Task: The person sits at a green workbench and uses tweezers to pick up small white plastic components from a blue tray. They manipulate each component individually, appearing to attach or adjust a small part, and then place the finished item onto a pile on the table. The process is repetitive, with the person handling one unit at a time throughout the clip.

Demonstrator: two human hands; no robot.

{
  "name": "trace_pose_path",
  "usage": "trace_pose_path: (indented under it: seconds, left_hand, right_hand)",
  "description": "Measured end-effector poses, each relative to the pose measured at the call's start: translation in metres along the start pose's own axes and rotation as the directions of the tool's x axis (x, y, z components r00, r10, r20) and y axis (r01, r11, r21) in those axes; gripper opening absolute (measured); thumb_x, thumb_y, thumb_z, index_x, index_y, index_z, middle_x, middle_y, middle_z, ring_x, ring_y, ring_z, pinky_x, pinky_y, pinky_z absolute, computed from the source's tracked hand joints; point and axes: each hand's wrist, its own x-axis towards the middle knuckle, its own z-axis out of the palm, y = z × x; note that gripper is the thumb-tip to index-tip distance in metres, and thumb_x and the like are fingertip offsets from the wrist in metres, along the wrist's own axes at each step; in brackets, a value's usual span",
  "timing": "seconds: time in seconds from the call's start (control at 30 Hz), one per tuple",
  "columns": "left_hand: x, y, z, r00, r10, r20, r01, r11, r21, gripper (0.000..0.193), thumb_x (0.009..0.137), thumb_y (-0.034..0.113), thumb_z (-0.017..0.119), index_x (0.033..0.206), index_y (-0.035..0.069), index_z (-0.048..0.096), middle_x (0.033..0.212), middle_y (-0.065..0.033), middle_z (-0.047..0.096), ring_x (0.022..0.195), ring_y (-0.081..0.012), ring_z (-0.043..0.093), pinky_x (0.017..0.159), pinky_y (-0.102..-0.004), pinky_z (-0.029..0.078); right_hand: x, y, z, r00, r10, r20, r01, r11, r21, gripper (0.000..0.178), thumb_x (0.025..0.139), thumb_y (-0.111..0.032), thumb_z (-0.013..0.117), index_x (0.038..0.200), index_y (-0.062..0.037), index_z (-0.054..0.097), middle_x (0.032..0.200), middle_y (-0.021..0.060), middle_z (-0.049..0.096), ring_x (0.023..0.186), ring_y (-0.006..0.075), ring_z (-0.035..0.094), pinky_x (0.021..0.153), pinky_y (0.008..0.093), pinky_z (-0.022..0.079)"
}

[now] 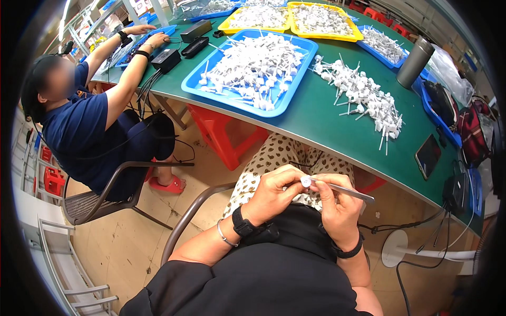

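Above my lap, my left hand pinches a small white plastic part with a round end between thumb and fingertips. Close beside it, my right hand is closed around a slim flat metal tool. One end of the tool reaches the white part, and the other sticks out past my fingers to the right; its exact kind is hard to make out. On the green table ahead lies a loose pile of similar white parts with thin stems. A blue tray heaped with more stands left of the pile.
Yellow trays of white parts stand farther back. At the right are a grey bottle, a phone and a black box with cables. Red stools sit under the table. A co-worker sits at the left, hands over another tray.
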Motion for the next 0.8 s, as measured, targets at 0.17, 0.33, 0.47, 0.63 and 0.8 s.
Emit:
trace_pose_path:
  seconds: [0.17, 0.33, 0.47, 0.63, 0.8]
  left_hand:
    - [0.002, 0.002, -0.002, 0.999, -0.032, 0.015, 0.032, 0.999, 0.013, 0.009, 0.092, 0.001, 0.071, 0.100, 0.000, 0.072, 0.090, -0.0084, 0.069, 0.076, -0.0154, 0.069, 0.066, -0.0278, 0.055]
    - [0.012, 0.012, -0.015, 1.000, 0.008, 0.030, -0.011, 0.995, 0.097, 0.008, 0.095, 0.005, 0.069, 0.099, -0.001, 0.072, 0.092, -0.0064, 0.071, 0.077, -0.0102, 0.067, 0.065, -0.0238, 0.053]
    - [0.068, 0.040, -0.054, 0.870, 0.485, -0.085, -0.402, 0.800, 0.446, 0.007, 0.092, 0.005, 0.072, 0.096, -0.002, 0.071, 0.091, -0.0060, 0.070, 0.085, -0.0134, 0.066, 0.075, -0.0286, 0.054]
    - [0.162, 0.032, -0.155, 0.855, 0.477, -0.203, -0.075, 0.501, 0.862, 0.048, 0.086, 0.009, 0.075, 0.132, 0.003, 0.060, 0.127, -0.0161, 0.062, 0.112, -0.0298, 0.062, 0.101, -0.0390, 0.048]
    - [0.184, 0.041, -0.084, 0.953, 0.302, 0.023, -0.230, 0.672, 0.704, 0.043, 0.086, 0.016, 0.074, 0.125, 0.004, 0.065, 0.118, -0.0203, 0.069, 0.107, -0.0341, 0.067, 0.094, -0.0449, 0.053]
  right_hand:
    - [0.001, -0.007, -0.003, 0.999, 0.025, -0.028, -0.027, 0.999, -0.044, 0.012, 0.092, 0.001, 0.070, 0.103, 0.0023, 0.067, 0.097, 0.0136, 0.073, 0.078, 0.0210, 0.073, 0.068, 0.0297, 0.058]
    - [0.002, -0.009, -0.020, 0.993, -0.036, -0.108, 0.043, 0.997, 0.060, 0.014, 0.092, 0.002, 0.070, 0.105, 0.0041, 0.065, 0.102, 0.0155, 0.073, 0.087, 0.0222, 0.072, 0.077, 0.0306, 0.058]
    - [0.007, -0.012, -0.029, 0.977, 0.083, -0.195, -0.028, 0.962, 0.272, 0.014, 0.099, -0.003, 0.063, 0.109, 0.0077, 0.062, 0.105, 0.0154, 0.068, 0.089, 0.0189, 0.071, 0.081, 0.0309, 0.062]
    - [0.014, -0.011, -0.044, 0.955, 0.092, -0.284, -0.010, 0.961, 0.276, 0.016, 0.101, -0.006, 0.062, 0.110, 0.0064, 0.060, 0.103, 0.0142, 0.069, 0.089, 0.0178, 0.071, 0.081, 0.0298, 0.061]
    - [0.017, -0.007, -0.058, 0.938, 0.075, -0.340, 0.017, 0.966, 0.260, 0.017, 0.102, -0.008, 0.062, 0.111, 0.0054, 0.060, 0.102, 0.0139, 0.070, 0.089, 0.0179, 0.071, 0.083, 0.0304, 0.060]
